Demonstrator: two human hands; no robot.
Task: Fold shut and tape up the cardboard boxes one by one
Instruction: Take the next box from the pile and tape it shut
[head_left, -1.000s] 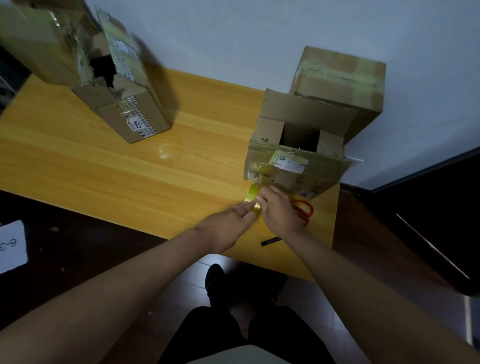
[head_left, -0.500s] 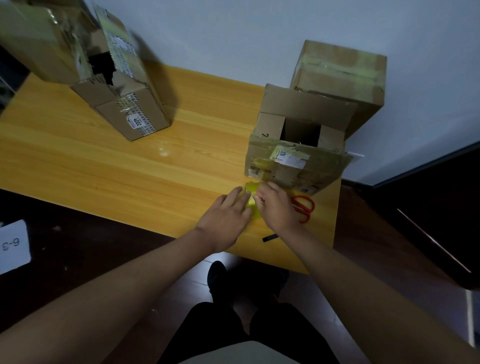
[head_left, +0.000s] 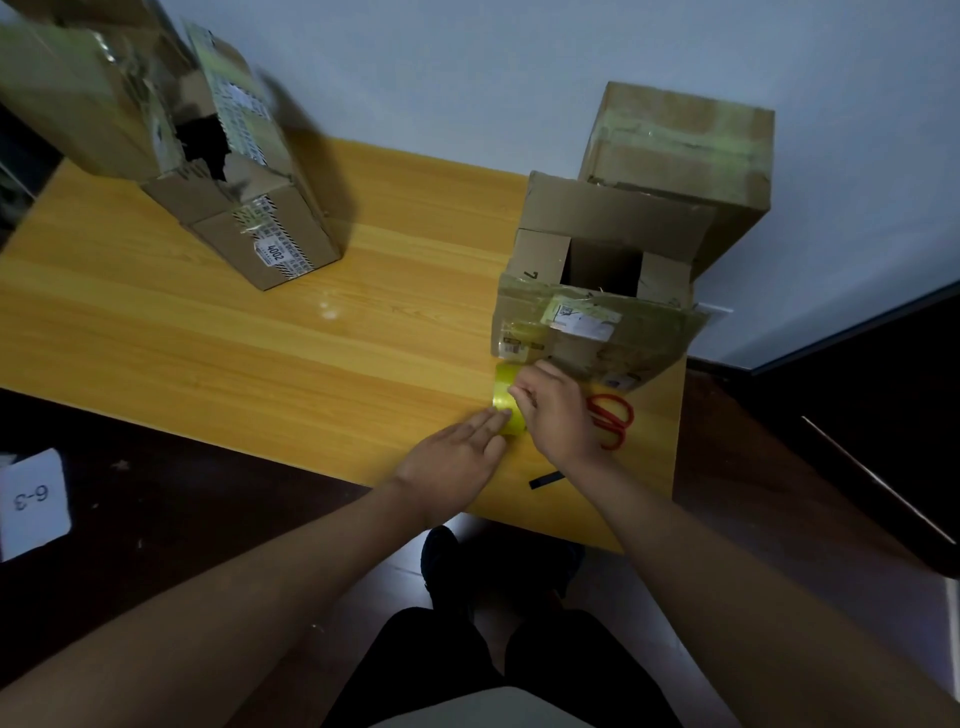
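Note:
An open cardboard box (head_left: 597, 249) stands at the table's right end, its front flap (head_left: 587, 338) hanging out toward me with labels on it. Behind it stands a taller box (head_left: 680, 150) with tape across its top. A yellow-green tape roll (head_left: 504, 397) lies on the table just below the flap. My right hand (head_left: 558, 410) curls its fingers on the roll's right side. My left hand (head_left: 457, 457) lies flat with straight fingers touching the roll's lower edge.
Red scissors (head_left: 613, 415) lie right of my right hand, partly under the flap. A black strip (head_left: 545, 479) lies near the table's front edge (head_left: 311, 457). Two torn boxes (head_left: 244, 223) sit at the far left. A paper marked 6-3 (head_left: 34, 501) lies on the floor.
The tape roll has turned so more of its yellow band shows. My left hand has flattened and slid slightly back beneath it. My right hand stays on the roll.

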